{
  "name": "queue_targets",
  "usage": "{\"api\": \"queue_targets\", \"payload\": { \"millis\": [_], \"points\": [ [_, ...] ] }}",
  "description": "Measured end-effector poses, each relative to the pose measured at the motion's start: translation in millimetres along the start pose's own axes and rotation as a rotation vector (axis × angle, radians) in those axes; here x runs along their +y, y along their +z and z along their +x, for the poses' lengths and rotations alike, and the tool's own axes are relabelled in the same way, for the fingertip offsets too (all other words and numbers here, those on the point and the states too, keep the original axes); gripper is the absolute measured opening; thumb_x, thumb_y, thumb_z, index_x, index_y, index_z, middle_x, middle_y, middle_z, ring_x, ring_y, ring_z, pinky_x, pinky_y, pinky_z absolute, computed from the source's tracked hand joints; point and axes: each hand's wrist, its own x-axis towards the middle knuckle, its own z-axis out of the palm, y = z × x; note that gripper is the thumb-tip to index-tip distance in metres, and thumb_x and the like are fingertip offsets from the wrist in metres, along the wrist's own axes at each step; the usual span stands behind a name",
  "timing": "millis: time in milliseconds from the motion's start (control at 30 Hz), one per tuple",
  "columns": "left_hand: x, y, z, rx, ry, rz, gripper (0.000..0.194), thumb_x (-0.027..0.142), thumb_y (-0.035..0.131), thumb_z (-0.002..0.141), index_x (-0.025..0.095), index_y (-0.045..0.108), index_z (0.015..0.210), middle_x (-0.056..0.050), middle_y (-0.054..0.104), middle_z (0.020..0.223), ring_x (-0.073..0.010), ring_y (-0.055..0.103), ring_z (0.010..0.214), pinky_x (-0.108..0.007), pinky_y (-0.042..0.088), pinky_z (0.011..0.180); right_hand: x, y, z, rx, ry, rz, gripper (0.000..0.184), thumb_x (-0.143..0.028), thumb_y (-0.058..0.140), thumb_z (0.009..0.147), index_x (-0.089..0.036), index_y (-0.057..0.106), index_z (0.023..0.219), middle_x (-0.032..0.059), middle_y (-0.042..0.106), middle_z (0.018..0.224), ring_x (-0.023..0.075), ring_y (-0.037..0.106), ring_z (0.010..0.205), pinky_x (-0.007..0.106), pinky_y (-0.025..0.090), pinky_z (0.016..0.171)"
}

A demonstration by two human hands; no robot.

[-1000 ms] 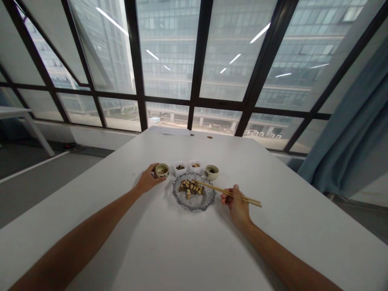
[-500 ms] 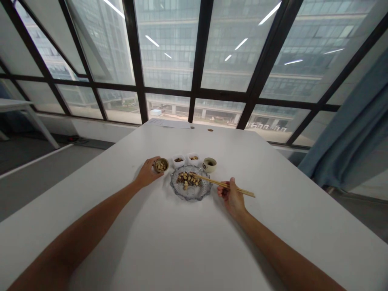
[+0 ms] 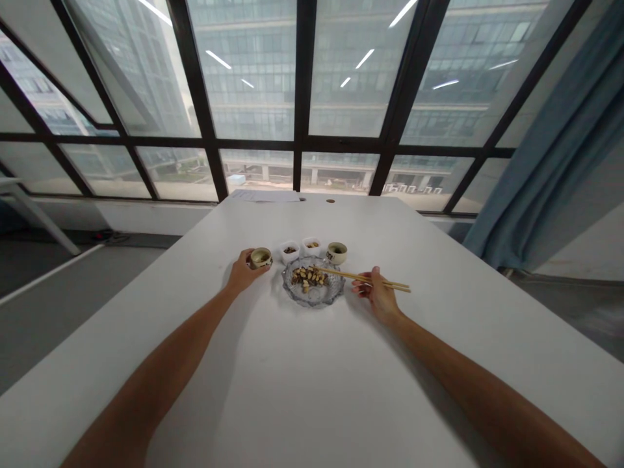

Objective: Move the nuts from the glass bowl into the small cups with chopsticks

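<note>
My left hand (image 3: 246, 270) grips a small pale ceramic cup (image 3: 260, 261) from its left side, fingers wrapped around it, to the left of the glass plate. What lies inside this cup is hard to make out. My right hand (image 3: 380, 294) holds a pair of wooden chopsticks (image 3: 358, 277), their tips over the far part of the plate. On the scalloped clear glass plate (image 3: 314, 301) lies a pile of pale and dark nuts or seeds (image 3: 308, 277). Whether the tips touch the pile, I cannot tell.
Behind the plate stand two small white dishes, a left one (image 3: 288, 255) with dark pieces and a right one (image 3: 311, 249) with paler pieces. A second ceramic cup (image 3: 337, 253) is to their right. Paper (image 3: 266, 195) lies at the white table's (image 3: 292, 377) far edge.
The left cup, earlier tipped towards me with pale pieces showing inside, now stands more upright. My view has shifted a little. The chopsticks stay over the plate.
</note>
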Motion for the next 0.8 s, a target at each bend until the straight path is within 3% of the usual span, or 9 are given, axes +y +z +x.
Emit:
{"api": "queue_targets", "payload": {
  "millis": [467,800],
  "points": [
    [-2.5,-1.3,0.0,-0.003,0.001,0.026,0.072,0.052,0.08,0.071,0.02,0.052,0.129,-0.014,0.07,0.123,-0.0252,0.069,0.11,-0.039,0.055,0.093,4.6,-0.3,2.5,-0.026,-0.003,0.035,0.055,-0.07,0.075,0.079,-0.016,0.068,0.074,0.0083,0.074,0.065,0.0173,0.064,0.044,0.024,0.047,0.039],
    [-21.8,1.9,3.7,0.005,0.04,0.029,0.072,0.055,0.078,0.072,0.021,0.052,0.129,-0.015,0.07,0.124,-0.0271,0.07,0.111,-0.038,0.058,0.088,12.1,-3.0,6.0,-0.006,0.019,0.12,0.047,-0.061,0.079,0.08,-0.016,0.067,0.076,0.0083,0.073,0.065,0.018,0.062,0.042,0.025,0.044,0.037]
  ]
}}
